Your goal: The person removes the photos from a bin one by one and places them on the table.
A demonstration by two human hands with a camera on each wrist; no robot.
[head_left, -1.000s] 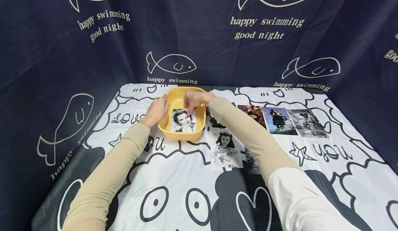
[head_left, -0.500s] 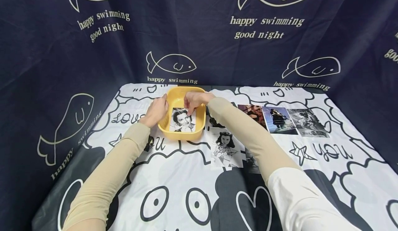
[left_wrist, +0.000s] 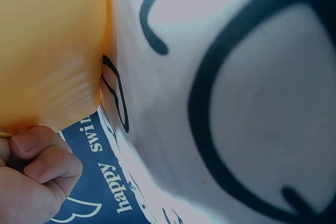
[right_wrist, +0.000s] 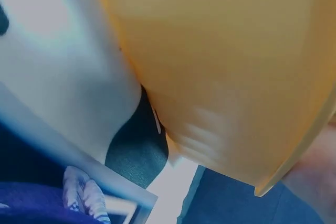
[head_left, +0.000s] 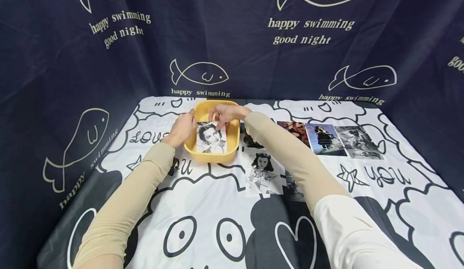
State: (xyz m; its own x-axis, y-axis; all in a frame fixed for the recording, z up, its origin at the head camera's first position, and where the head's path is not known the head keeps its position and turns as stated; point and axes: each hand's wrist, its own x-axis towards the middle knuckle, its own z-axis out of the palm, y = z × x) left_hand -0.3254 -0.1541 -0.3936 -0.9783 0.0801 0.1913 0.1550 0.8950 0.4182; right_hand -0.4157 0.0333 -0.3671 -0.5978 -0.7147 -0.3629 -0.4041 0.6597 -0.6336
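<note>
A yellow plastic basin point(head_left: 207, 157) stands on the cloth-covered table in the head view. My left hand point(head_left: 184, 127) grips its left rim; the left wrist view shows curled fingertips point(left_wrist: 39, 150) at that rim. Inside the basin lies a black-and-white portrait photo point(head_left: 211, 142). My right hand point(head_left: 225, 115) reaches over the right rim and pinches the photo's top edge, thumb on its front; part of the fingers lies behind it. From the right wrist, the basin's outer wall point(right_wrist: 220, 66) fills much of the picture, and only a blurred part of the hand point(right_wrist: 315, 177) shows.
Right of the basin lie a black-and-white photo of a woman point(head_left: 264, 172), a colour photo with blue sky point(head_left: 325, 140), a reddish one point(head_left: 295, 131) and a grey one point(head_left: 359, 142). My right forearm partly covers other photos. A dark curtain point(head_left: 253, 71) hangs behind.
The portrait photo has shifted slightly up and left inside the basin, with the right hand's fingers moving left and spreading more from the thumb. My left hand stays on the rim.
</note>
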